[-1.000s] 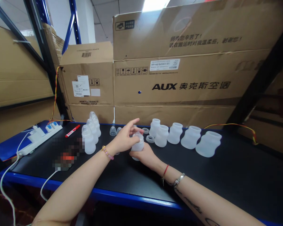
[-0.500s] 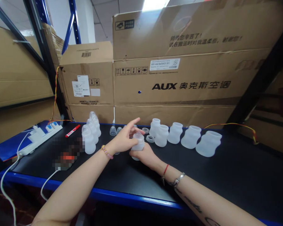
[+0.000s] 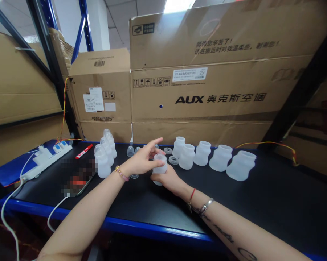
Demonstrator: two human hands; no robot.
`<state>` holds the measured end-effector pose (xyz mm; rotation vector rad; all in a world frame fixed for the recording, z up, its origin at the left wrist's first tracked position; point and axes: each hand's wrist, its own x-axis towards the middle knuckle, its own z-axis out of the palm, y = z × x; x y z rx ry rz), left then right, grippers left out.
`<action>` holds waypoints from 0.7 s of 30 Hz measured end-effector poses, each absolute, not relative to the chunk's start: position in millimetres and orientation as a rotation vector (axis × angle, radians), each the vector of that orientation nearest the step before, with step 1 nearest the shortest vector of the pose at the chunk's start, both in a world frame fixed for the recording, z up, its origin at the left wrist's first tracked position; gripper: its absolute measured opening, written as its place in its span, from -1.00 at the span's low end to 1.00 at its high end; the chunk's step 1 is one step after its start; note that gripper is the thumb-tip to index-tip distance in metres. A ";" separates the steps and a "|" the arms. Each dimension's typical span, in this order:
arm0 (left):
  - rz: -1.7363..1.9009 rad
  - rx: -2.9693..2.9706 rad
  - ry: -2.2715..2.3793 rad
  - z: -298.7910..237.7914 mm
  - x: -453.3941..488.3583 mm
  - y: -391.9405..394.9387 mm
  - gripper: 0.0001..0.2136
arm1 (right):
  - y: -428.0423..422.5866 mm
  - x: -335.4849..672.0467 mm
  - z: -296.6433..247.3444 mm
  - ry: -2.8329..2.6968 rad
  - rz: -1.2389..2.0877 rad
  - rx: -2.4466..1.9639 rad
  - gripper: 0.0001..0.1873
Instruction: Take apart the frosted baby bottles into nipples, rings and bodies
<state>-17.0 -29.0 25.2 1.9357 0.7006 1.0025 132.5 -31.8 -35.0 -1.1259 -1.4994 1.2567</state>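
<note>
My right hand wraps round the lower part of a translucent white bottle, held just above the black mat. My left hand pinches the top of that same bottle with thumb and middle fingers, the index finger stretched out. Three capped bottles stand in a row to the left. Several open bottle bodies stand in a line to the right. Loose rings and small clear domed caps lie behind my hands.
Large cardboard boxes wall off the back of the shelf. A white power strip and a red marker lie at the left, with a blurred object and a white cable near the blue front edge.
My hands and the bottle have shifted only slightly; the left fingers have turned a little on the bottle's top.
</note>
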 end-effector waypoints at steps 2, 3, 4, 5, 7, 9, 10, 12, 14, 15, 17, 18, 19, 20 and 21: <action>0.958 1.862 0.608 24.3 -20.0 -25.3 -0.23 | -32.9 133.2 -33.3 -1.487 1.266 -1.135 -0.75; 0.960 1.838 0.616 23.8 -20.3 -24.5 -0.24 | -33.1 133.3 -32.7 -1.488 1.267 -1.135 -0.75; 0.989 1.831 0.666 23.3 -19.6 -24.6 -0.25 | -33.1 133.2 -32.5 -1.494 1.268 -1.133 -0.75; 1.043 1.842 0.755 22.8 -18.2 -25.3 -0.25 | -33.0 133.0 -32.6 -1.505 1.269 -1.129 -0.76; 1.158 1.905 0.984 22.0 -13.9 -28.2 -0.21 | -32.2 132.3 -33.7 -1.525 1.268 -1.122 -0.76; 1.217 1.976 1.149 21.8 -9.9 -31.2 -0.17 | -31.4 131.4 -35.1 -1.527 1.265 -1.116 -0.76; 1.213 2.004 1.164 21.9 -8.7 -32.2 -0.18 | -31.2 131.1 -35.5 -1.522 1.264 -1.111 -0.75; 1.160 2.024 1.058 22.5 -8.5 -32.5 -0.22 | -31.2 130.9 -35.7 -1.508 1.263 -1.109 -0.74; 1.098 1.997 0.885 23.1 -11.0 -30.5 -0.24 | -31.5 131.4 -34.8 -1.495 1.275 -1.111 -0.74; 1.066 1.967 0.805 23.1 -13.0 -28.8 -0.24 | -31.6 132.0 -34.2 -1.488 1.284 -1.113 -0.74; 1.013 1.885 0.686 22.9 -17.6 -24.2 -0.25 | -31.6 133.4 -33.1 -1.471 1.307 -1.123 -0.75; 0.995 1.842 0.643 22.7 -19.9 -21.3 -0.25 | -31.6 134.2 -32.7 -1.467 1.316 -1.127 -0.75; 0.991 1.797 0.613 22.6 -22.3 -18.1 -0.26 | -31.4 134.9 -32.5 -1.467 1.318 -1.130 -0.75; 1.009 1.754 0.605 22.4 -24.6 -14.3 -0.28 | -31.3 135.5 -32.4 -1.474 1.318 -1.132 -0.75; 1.055 1.712 0.629 22.2 -26.9 -10.0 -0.31 | -31.2 135.8 -32.6 -1.486 1.315 -1.134 -0.76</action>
